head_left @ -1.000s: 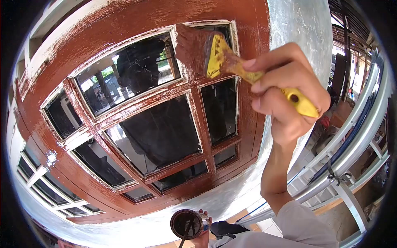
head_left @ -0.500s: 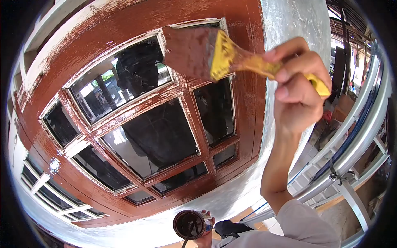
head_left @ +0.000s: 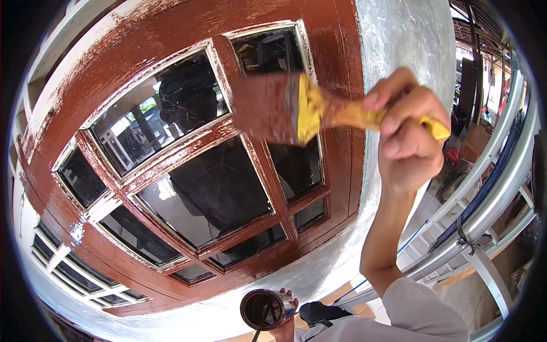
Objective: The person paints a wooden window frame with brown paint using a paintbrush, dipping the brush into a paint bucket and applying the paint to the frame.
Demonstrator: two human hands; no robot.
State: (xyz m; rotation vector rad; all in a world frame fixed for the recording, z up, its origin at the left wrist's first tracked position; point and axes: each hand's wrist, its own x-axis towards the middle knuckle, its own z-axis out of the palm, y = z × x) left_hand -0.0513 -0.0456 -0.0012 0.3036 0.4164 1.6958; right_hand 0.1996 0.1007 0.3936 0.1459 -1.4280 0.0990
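My right hand (head_left: 411,128) is closed round the yellow handle of a wide paintbrush (head_left: 310,111). Brown paint coats its bristles, which point left and overlap the window frame (head_left: 231,60) in this view. The frame is reddish brown with pale patches along the inner edges, and its bars divide several glass panes. Low in the view, my left hand (head_left: 288,328) grips a paint can (head_left: 245,310) from the side, its opening turned up. Dark brown paint and a thin stick (head_left: 257,333) show inside the can.
A grey plastered wall (head_left: 407,40) borders the frame on the right. Beyond it, a metal ladder (head_left: 490,211) slants past my right arm, with a dark tie (head_left: 472,244) knotted on it. White-barred windows (head_left: 68,265) stand at lower left.
My right hand has brought the paintbrush downward, from the upper pane's top edge to the middle crossbar's level, uncovering the upper right pane. My left hand and the can have barely shifted.
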